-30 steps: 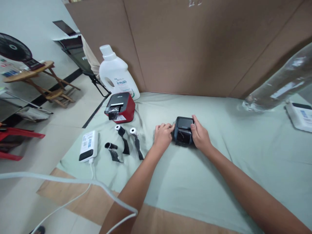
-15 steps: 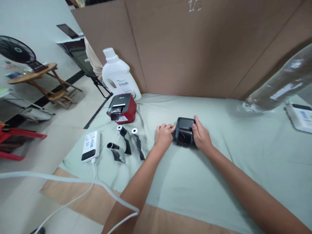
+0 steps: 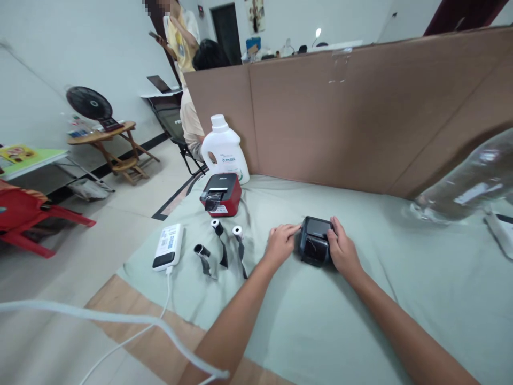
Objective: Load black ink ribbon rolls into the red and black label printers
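A small black label printer stands on the green cloth in front of me, with a shiny dark film across its front. My right hand grips its right side, thumb on the near top edge and fingers along the side. At the left side, the fingertips of my left hand press against the casing; the other fingers are curled. Further left stand three small rolls, a dark-cored one and two white-cored ones, each trailing a dark strip. Behind them sits a red and black label printer.
A white detergent bottle stands against the cardboard wall. At left lies a white power bank with a white cable. A clear plastic-wrapped bundle is at right. Another person stands beyond the cardboard.
The view has tilted up and turned left, so the room behind the cardboard now shows. Both hands stay at the black label printer, almost unchanged in pose.
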`<state>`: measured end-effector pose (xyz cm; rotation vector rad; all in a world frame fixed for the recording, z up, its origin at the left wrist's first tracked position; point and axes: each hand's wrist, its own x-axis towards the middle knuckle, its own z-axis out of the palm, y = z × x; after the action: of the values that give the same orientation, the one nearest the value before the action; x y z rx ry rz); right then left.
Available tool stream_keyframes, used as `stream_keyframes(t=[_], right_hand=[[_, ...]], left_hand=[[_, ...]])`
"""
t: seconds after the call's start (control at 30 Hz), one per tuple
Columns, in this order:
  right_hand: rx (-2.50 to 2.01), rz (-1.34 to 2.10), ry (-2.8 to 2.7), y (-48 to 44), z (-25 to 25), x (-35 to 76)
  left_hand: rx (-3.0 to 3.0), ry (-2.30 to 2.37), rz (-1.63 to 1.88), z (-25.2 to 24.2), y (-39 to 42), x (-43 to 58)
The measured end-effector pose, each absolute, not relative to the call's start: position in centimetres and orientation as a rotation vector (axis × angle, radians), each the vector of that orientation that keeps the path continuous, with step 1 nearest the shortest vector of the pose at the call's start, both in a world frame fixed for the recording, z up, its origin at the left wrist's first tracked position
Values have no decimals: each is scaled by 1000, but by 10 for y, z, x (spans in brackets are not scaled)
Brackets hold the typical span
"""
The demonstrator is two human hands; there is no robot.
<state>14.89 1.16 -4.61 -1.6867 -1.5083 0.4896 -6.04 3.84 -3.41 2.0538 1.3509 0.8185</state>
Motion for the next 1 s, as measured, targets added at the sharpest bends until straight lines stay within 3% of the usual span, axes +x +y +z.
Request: stream_keyframes(t=[0.2, 0.67, 1.0], right_hand=[[-1705, 497, -1503, 12, -45, 149], [-1645, 531, -1510, 16, -49, 151], [-1478, 1270, -1430, 9, -11, 177]], left_hand=[[1957, 1271, 900, -31, 37, -57], [2315, 1515, 571, -29, 30, -57], [2331, 1531, 561, -31, 26, -56]])
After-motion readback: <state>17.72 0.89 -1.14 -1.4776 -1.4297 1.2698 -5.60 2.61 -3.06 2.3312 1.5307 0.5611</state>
